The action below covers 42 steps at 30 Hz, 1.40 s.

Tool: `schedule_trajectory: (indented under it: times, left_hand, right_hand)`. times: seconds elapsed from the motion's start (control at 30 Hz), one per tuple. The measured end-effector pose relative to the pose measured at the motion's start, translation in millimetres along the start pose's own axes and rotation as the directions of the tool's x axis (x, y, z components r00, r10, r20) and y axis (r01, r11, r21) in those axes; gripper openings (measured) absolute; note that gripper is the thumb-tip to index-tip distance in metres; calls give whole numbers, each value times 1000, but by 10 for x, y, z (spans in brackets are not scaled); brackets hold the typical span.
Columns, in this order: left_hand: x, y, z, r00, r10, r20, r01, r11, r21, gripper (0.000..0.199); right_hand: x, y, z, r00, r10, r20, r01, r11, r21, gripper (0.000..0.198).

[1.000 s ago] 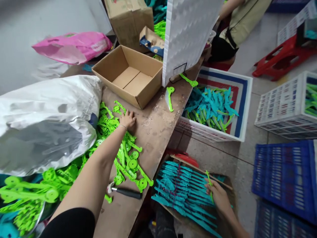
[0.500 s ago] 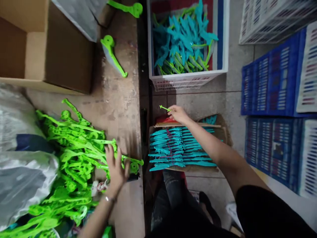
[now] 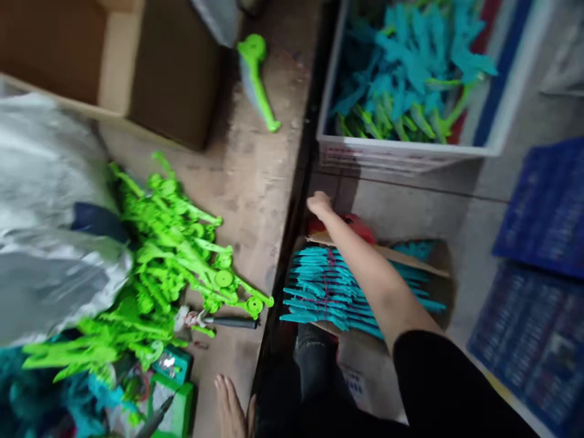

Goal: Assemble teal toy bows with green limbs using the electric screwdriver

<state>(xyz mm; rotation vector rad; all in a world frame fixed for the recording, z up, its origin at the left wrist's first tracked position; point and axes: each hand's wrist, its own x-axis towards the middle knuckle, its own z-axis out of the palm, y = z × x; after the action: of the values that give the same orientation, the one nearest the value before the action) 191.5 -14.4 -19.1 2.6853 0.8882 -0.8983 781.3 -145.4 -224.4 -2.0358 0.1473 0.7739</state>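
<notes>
My left hand [image 3: 232,406] lies at the front edge of the wooden bench with its fingers stretched out, holding nothing that I can see. My right hand [image 3: 319,203] is closed and reaches out past a red object [image 3: 358,227], beside the bench edge. What its fingers hold, if anything, is hidden. Under my right forearm stands a cardboard box with a row of flat turquoise plastic pieces [image 3: 314,286]. A heap of bright green plastic parts [image 3: 182,255] with round hubs and long arms covers the left of the bench. One grey-and-green part [image 3: 259,85] lies apart, farther back.
A white crate [image 3: 410,149] holding turquoise and green pieces stands on the floor ahead. Blue crates [image 3: 542,207] are stacked at the right. On the bench are a large carton [image 3: 173,79], a pale sack [image 3: 50,164], a dark-handled tool [image 3: 232,321] and a green box [image 3: 185,407].
My left hand has left the green heap and drawn back toward me. The small green piece at my right fingertips no longer shows. The whole view has shifted.
</notes>
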Motion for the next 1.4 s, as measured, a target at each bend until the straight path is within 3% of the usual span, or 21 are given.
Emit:
schedule_trajectory:
  times: [0.1, 0.17, 0.2, 0.27, 0.37, 0.43, 0.5, 0.57, 0.67, 0.77, 0.87, 0.93, 0.97, 1.13, 1.33, 1.4]
  left_hand:
    - [-133, 191, 74, 987, -55, -151, 45, 996, -74, 100]
    - [-159, 355, 86, 986, -105, -129, 97, 993, -69, 100]
    - [-156, 429, 83, 985, -145, -99, 140, 988, -58, 99]
    - [-131, 537, 84, 970, -239, -46, 237, 970, -49, 93]
    - [-78, 561, 158, 933, -358, -41, 352, 930, -104, 89]
    - [-49, 510, 262, 913, -407, -30, 399, 906, -141, 86]
    - [-30, 440, 383, 900, -434, -31, 423, 889, -174, 81]
    - [-25, 359, 501, 903, -427, -48, 410, 889, -202, 78]
    - [-46, 184, 663, 932, -348, -99, 318, 919, -235, 84]
    - [-98, -33, 817, 961, -221, -166, 176, 952, -250, 89]
    - [-145, -181, 956, 962, -124, -242, 63, 967, -247, 81]
    - [-161, -208, 1024, 950, -87, -299, 14, 971, -237, 75]
    - [-163, -205, 1048, 942, -69, -328, -9, 973, -230, 73]
    - [-146, -187, 1105, 882, 11, -471, -106, 979, -175, 75]
    - [-97, -253, 1133, 793, 40, -607, -145, 982, -124, 70]
    - [-89, -240, 1128, 763, 58, -643, -153, 984, -93, 63]
  right_hand:
    - [-149, -151, -131, 984, -38, -173, 55, 994, 92, 31]
    - [-392, -251, -122, 957, -97, -274, 147, 975, 167, 37]
    - [-559, -294, -87, 893, -133, -430, 257, 935, 243, 37]
    - [-964, -373, 31, 771, -307, -558, 489, 847, 209, 36]
    - [-1656, -509, 291, 621, -552, -557, 706, 703, 90, 27]
    - [-2120, -595, 491, 619, -665, -418, 766, 628, 134, 23]
    - [-2543, -630, 686, 611, -777, -151, 788, 576, 218, 17]
    - [-2891, -591, 867, 539, -835, 110, 788, 546, 283, 12]
    - [-3242, -420, 1156, 387, -792, 472, 763, 563, 318, 17]
    - [-3443, -222, 1529, 177, -690, 701, 765, 545, 343, 22]
    - [-3584, -84, 1919, -63, -709, 703, 790, 395, 469, 22]
    - [-3654, -27, 2106, -155, -748, 645, 799, 289, 527, 24]
    - [-3680, -6, 2166, -170, -761, 627, 809, 255, 530, 25]
    - [-3728, 61, 2225, -144, -821, 552, 879, 151, 453, 25]
    - [-3718, 83, 2187, -173, -830, 531, 926, 48, 376, 31]
    - [-3741, 84, 2163, -132, -822, 554, 946, 62, 318, 34]
